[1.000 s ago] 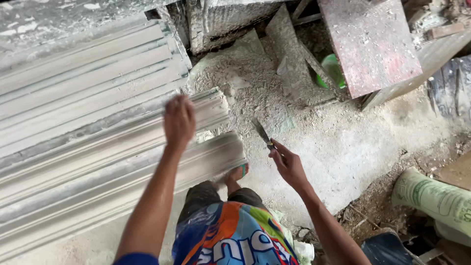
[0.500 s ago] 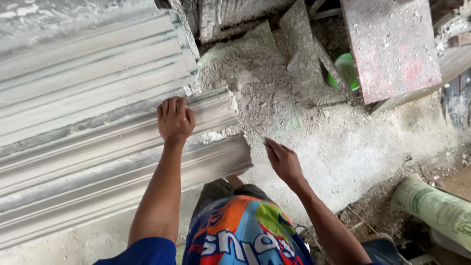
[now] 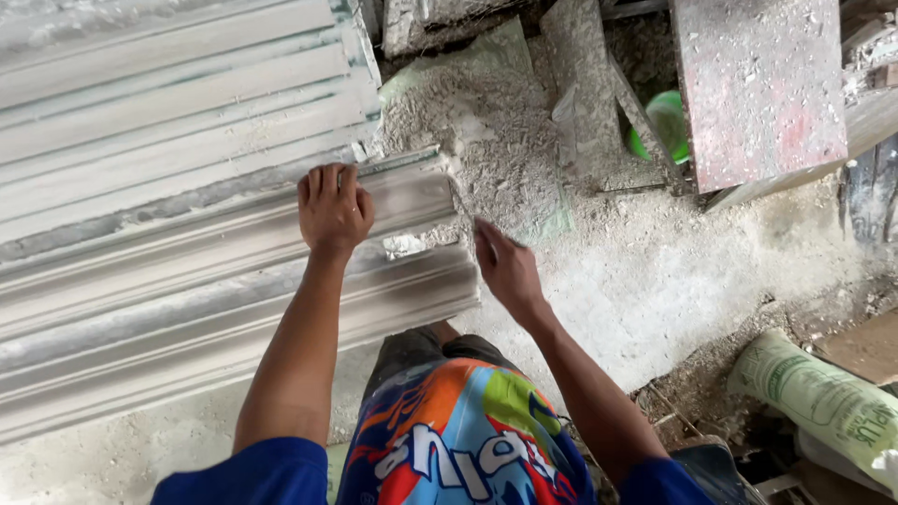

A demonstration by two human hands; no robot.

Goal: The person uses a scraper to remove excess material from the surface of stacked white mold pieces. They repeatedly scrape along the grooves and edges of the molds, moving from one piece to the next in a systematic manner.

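A long grey-white plaster moulding (image 3: 187,281) lies across the left, its cut end near the middle of the view. My left hand (image 3: 332,208) presses on its top, fingers bent over a ridge. My right hand (image 3: 507,269) is at the moulding's end and holds a thin knife (image 3: 465,204), whose blade shows edge-on against the end face. A small chip of plaster (image 3: 404,245) sits on the moulding between my hands. My knees in colourful shorts (image 3: 458,430) are below.
More mouldings (image 3: 168,93) are stacked behind on the left. A heap of plaster dust (image 3: 486,112) lies ahead on the dusty floor. A red-stained board (image 3: 758,93), a green object (image 3: 669,126) and a green-white sack (image 3: 823,397) are to the right.
My left hand came down onto the moulding and closed its fingers over a ridge. My right hand brought the knife left, up against the moulding's end.
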